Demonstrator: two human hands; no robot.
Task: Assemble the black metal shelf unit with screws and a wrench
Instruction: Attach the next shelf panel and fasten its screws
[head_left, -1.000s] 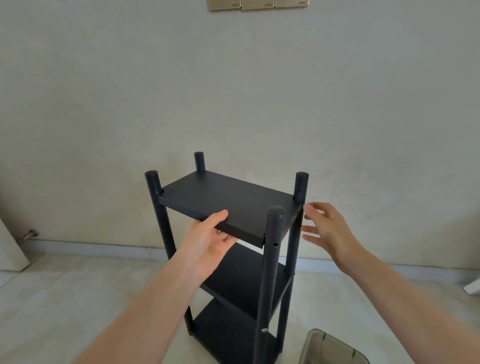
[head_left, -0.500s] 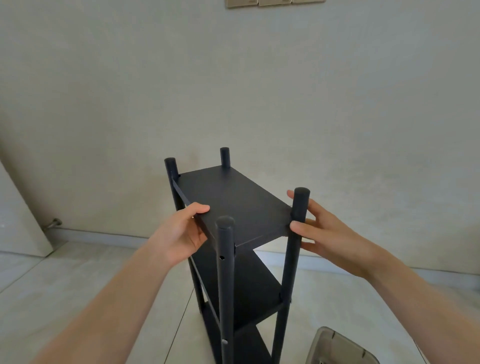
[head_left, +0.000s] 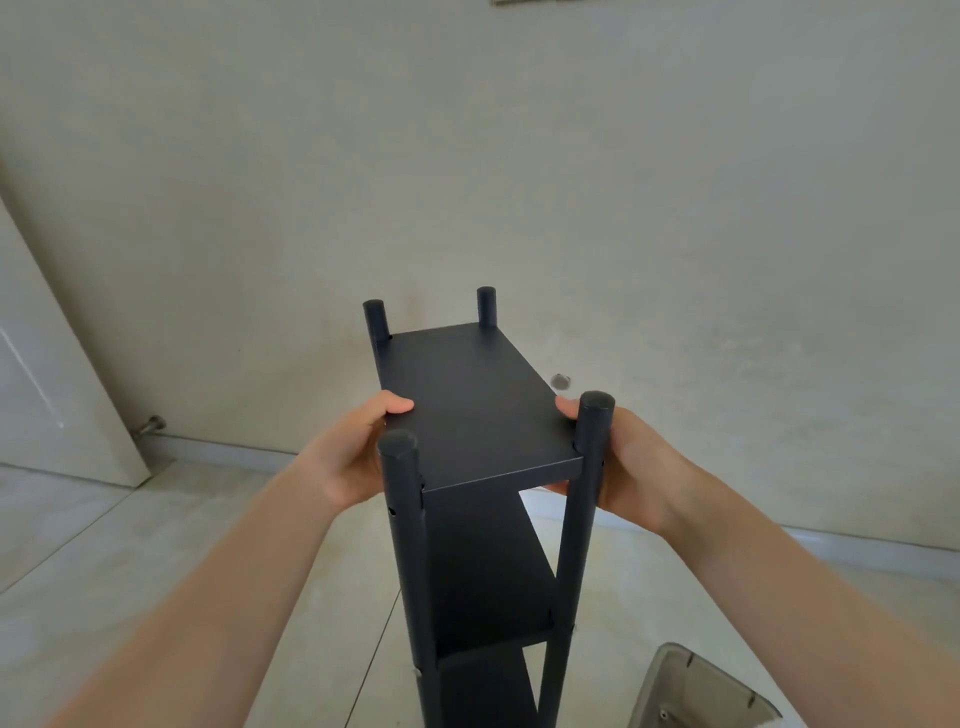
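The black metal shelf unit (head_left: 470, 405) stands upright on the floor in front of me, its short end toward me, with three boards between round posts. My left hand (head_left: 350, 457) grips the left edge of the top board, thumb on top, just behind the near left post (head_left: 402, 499). My right hand (head_left: 631, 467) grips the right edge of the same board, thumb tip on top, fingers under it, behind the near right post (head_left: 589, 457). No screws or wrench are in my hands.
A pale wall rises close behind the shelf unit. A white door (head_left: 47, 374) with a floor stop (head_left: 150, 425) is at the left. A clear plastic container (head_left: 701, 691) sits on the tiled floor at the lower right.
The shelf unit has turned from a corner-on view to its short end facing me. My right hand went from open in the air to gripping the top board; my left hand shifted along its edge.
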